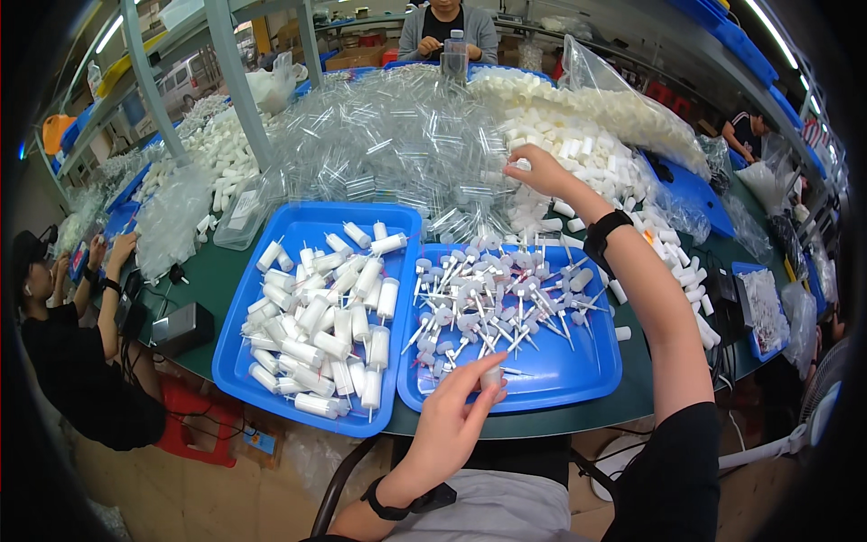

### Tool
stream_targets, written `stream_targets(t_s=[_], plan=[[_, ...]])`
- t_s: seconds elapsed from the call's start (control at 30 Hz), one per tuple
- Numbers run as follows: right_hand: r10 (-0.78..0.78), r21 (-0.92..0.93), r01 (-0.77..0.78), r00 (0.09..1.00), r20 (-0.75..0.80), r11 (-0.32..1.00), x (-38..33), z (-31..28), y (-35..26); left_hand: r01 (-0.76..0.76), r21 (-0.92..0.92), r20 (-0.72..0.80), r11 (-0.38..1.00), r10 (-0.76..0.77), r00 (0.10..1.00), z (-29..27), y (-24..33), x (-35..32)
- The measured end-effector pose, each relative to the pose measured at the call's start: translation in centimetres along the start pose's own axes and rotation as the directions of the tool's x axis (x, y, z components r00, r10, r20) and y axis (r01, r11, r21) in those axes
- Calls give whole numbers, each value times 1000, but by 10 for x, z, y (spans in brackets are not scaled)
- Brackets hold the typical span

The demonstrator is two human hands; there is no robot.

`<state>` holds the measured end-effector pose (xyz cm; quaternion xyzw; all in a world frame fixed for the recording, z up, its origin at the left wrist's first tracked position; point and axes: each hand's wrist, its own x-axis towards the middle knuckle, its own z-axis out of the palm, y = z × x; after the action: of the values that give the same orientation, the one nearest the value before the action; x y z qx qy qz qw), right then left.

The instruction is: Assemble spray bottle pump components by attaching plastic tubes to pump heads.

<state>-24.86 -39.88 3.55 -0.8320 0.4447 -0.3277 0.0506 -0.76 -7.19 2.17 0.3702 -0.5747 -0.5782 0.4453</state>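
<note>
My left hand (pixel 452 411) is closed around a short white cylinder (pixel 490 376), over the near edge of the right blue tray (pixel 578 384). In that tray lie many small parts with round pale caps and thin pointed stems (pixel 488 298). My right hand (pixel 539 172) is stretched far forward, its thumb and fingertips pinched together. It is at the border between a heap of clear plastic tubes (pixel 388 135) and a pile of white cylinders (pixel 564 135); whatever it pinches is too small to make out. The left blue tray (pixel 228 361) holds white cylinders with thin pins sticking out (pixel 330 316).
A clear bottle (pixel 454 56) stands behind the heap, before a person (pixel 447 36) across the table. Grey shelf posts (pixel 237 86) rise at the left. Another person (pixel 77 343) sits at the left beside a dark box (pixel 183 330). Loose white cylinders (pixel 673 262) lie right.
</note>
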Motion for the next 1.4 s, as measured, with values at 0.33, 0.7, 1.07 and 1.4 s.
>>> stream_targets(t_s=[0.33, 0.7, 1.07, 1.4], plan=[[375, -350, -190, 706, 600, 917, -55, -75, -11, 38, 81, 7, 996, -38, 999, -5, 11, 2], [-157, -61, 184, 941, 301, 981, -15, -28, -74, 53, -10, 20, 999, -53, 998, -6, 4, 4], [-26, -183, 110, 911, 411, 977, -65, -55, -77, 54, -61, 35, 997, -52, 998, -6, 1, 0], [246, 563, -242, 967, 69, 791, -146, -108, -219, -4, -336, -22, 942, -4, 1000, -6, 0, -5]])
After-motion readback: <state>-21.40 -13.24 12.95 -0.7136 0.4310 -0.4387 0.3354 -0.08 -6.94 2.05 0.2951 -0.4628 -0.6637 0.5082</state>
